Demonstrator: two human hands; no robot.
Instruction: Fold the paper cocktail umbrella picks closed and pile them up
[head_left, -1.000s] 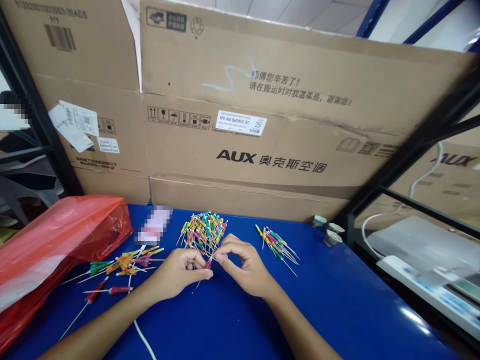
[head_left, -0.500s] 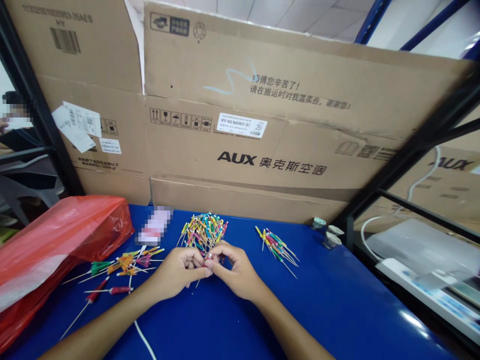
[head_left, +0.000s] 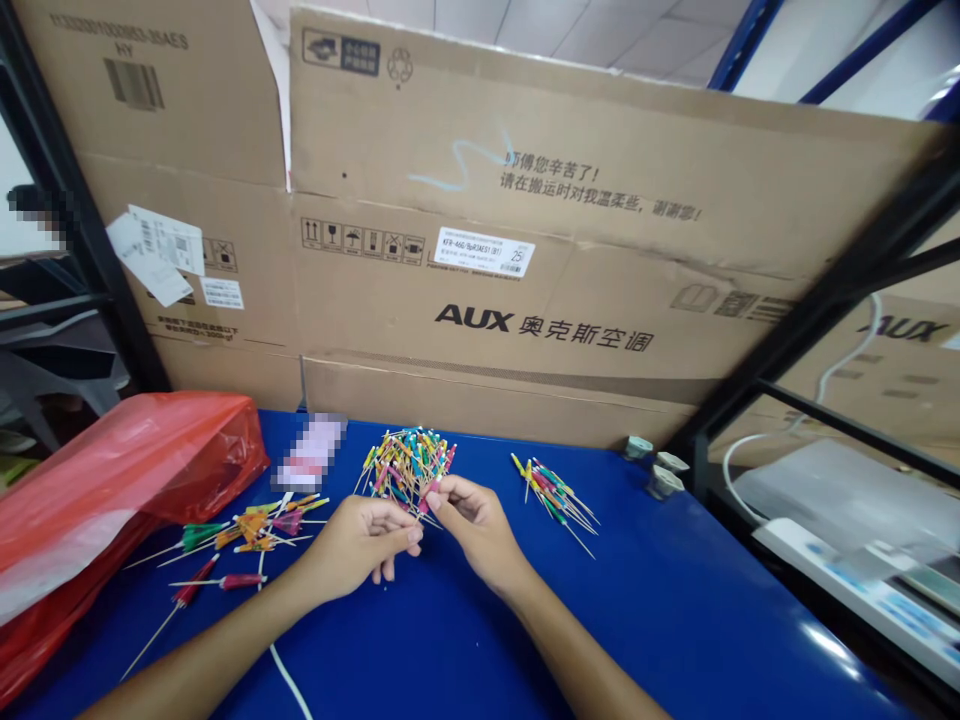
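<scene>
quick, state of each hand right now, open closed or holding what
Left hand: curled; whether its grip holds anything cannot be told.
Right hand: closed, pinching a pink paper umbrella.

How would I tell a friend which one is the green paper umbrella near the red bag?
Start at the big red plastic bag on the left of the blue table. Between it and the left hand lies a loose scatter of small paper umbrellas. The green umbrella points its stick toward the bag; it's the only green one among orange, yellow, pink and red.
</scene>
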